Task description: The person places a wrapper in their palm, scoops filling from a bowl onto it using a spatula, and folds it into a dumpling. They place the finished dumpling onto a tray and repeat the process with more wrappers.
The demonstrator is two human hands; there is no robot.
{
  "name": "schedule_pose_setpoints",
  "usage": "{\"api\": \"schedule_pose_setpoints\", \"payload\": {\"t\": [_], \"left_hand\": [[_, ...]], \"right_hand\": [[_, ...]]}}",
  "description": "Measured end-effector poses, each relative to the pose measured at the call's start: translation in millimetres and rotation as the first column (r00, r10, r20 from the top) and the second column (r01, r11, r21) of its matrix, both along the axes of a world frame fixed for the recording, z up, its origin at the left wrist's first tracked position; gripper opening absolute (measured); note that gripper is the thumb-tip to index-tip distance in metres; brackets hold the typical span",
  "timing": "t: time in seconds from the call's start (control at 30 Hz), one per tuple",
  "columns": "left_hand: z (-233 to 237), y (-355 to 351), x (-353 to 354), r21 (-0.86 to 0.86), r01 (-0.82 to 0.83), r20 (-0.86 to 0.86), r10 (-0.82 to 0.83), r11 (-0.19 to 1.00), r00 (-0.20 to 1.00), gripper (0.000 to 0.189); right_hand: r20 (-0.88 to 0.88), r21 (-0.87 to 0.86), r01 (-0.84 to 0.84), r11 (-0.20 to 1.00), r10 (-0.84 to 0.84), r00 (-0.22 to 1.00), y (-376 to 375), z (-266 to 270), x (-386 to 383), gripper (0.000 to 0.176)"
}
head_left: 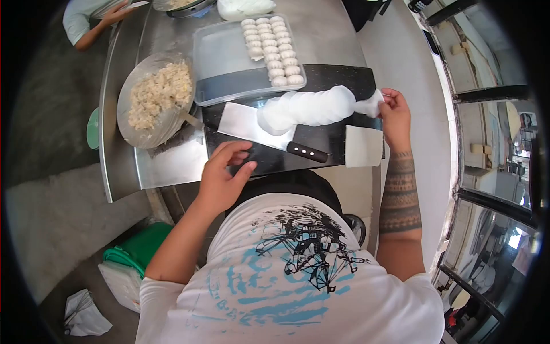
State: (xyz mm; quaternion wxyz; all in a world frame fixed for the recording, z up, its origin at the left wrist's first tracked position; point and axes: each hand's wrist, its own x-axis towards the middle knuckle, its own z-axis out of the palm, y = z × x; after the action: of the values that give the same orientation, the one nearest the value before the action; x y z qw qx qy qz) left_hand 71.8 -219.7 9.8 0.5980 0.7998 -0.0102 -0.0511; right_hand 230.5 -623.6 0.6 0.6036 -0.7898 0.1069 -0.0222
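Observation:
My right hand (395, 114) pinches a thin white dumpling wrapper (369, 105) at the right end of an overlapping row of round wrappers (321, 108). The row lies on the black board (258, 159), its left end over the broad blade of a cleaver (243, 123). My left hand (224, 172) is at the board's near edge, fingers slightly bent and apart from the thumb, holding nothing. The cleaver's black handle (307, 152) points to the right, and a folded white cloth (363, 147) lies near my right wrist.
A clear plastic tray (223, 49) at the back holds rows of white dumplings (274, 49). On the left, a metal bowl (127, 117) contains chunky filling (163, 92). Another person's hand (116, 12) shows at top left. A green-lidded container (137, 249) stands below.

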Motion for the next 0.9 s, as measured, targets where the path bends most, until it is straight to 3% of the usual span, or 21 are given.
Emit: {"api": "schedule_pose_setpoints", "payload": {"t": [0.07,0.1,0.13,0.2,0.23,0.3,0.33,0.4,0.43,0.47,0.5,0.57,0.63,0.67,0.73,0.77,0.8,0.83,0.9], "left_hand": [[-12.7,-0.1,3.9,-0.298,-0.06,-0.183,0.005,0.953,0.983,0.034],[-9.2,1.4,10.9,-0.347,-0.047,-0.244,-0.042,0.937,0.969,0.036],[-5.6,-3.6,13.0,-0.548,-0.177,-0.358,-0.037,0.818,0.933,0.046],[-5.7,2.4,13.7,-0.766,-0.272,-0.444,-0.173,0.582,0.879,0.061],[-6.0,9.2,12.6,-0.83,-0.341,-0.484,-0.266,0.442,0.834,0.061],[29.3,22.5,2.5,-0.84,-0.419,-0.507,-0.222,0.345,0.833,0.062],[29.7,35.6,-4.5,-0.836,-0.484,-0.539,-0.219,0.259,0.813,0.048],[22.4,64.9,-26.8,-0.648,-0.332,-0.491,-0.042,0.685,0.87,0.039],[22.8,78.9,-38.5,-0.472,-0.255,-0.437,0.027,0.844,0.899,0.036],[27.6,91.6,-54.5,-0.17,-0.124,-0.205,0.088,0.978,0.975,0.036],[32.5,108.8,-64.6,0.106,0.022,0.044,-0.027,0.994,0.999,0.038],[31.0,138.4,-79.0,0.434,0.116,0.27,-0.252,0.893,0.929,0.044],[39.3,162.9,-85.9,0.436,0.035,0.355,-0.208,0.899,0.912,0.057],[43.1,174.7,-88.2,0.434,-0.007,0.397,-0.184,0.901,0.899,0.063],[42.7,201.6,-86.6,0.344,-0.236,0.47,0.051,0.909,0.881,0.068],[37.9,221.8,-88.1,0.259,-0.288,0.381,0.176,0.922,0.908,0.059],[32.9,234.0,-89.7,0.053,-0.374,0.218,0.355,0.926,0.909,0.047],[39.2,245.1,-85.7,-0.082,-0.504,0.002,0.505,0.86,0.863,0.035],[22.1,274.0,-87.7,-0.511,-0.574,-0.356,0.45,0.64,0.819,0.031]], "right_hand": [[0.05,0.045,-0.06,0.997,0.057,0.997,37.5,25.1,-22.2,0.031],[0.079,0.059,-0.118,0.991,0.113,0.99,64.4,35.6,-34.4,0.031],[0.109,0.074,-0.18,0.981,0.171,0.979,93.2,43.0,-47.8,0.031],[0.111,0.128,-0.449,0.884,0.438,0.892,162.4,51.0,-80.9,0.032],[0.029,0.141,-0.601,0.787,0.603,0.797,199.0,65.0,-97.3,0.035],[0.109,0.111,-0.654,0.748,0.645,0.757,251.6,79.2,-113.9,0.033],[0.153,0.075,-0.611,0.788,0.596,0.788,265.8,77.0,-106.4,0.031],[0.2,0.081,-0.547,0.833,0.525,0.828,294.6,83.4,-84.1,0.025],[0.155,-0.138,-0.577,0.805,0.593,0.79,306.3,92.8,-74.5,0.022],[0.165,-0.177,-0.619,0.765,0.643,0.748,323.1,88.8,-69.7,0.021],[0.171,-0.216,-0.656,0.723,0.69,0.704,340.6,81.8,-66.6,0.02],[0.193,-0.642,-0.552,0.532,0.809,0.556,375.4,63.2,-61.8,0.015],[0.122,-0.937,-0.244,0.249,0.889,0.441,406.0,29.3,-54.9,0.013],[0.037,-0.951,-0.249,0.184,0.867,0.497,416.7,17.5,-49.0,0.014],[-0.127,-0.961,-0.271,0.053,0.787,0.604,431.7,5.7,-40.7,0.014],[-0.159,-0.952,-0.305,0.039,0.787,0.596,431.5,9.0,-37.6,0.015],[-0.192,-0.941,-0.339,0.024,0.786,0.588,429.6,21.4,-34.9,0.016],[-0.225,-0.928,-0.372,0.008,0.785,0.577,431.5,35.5,-34.5,0.017],[-0.212,-0.937,-0.349,0.016,0.768,0.604,440.4,56.1,-40.0,0.019]]}}
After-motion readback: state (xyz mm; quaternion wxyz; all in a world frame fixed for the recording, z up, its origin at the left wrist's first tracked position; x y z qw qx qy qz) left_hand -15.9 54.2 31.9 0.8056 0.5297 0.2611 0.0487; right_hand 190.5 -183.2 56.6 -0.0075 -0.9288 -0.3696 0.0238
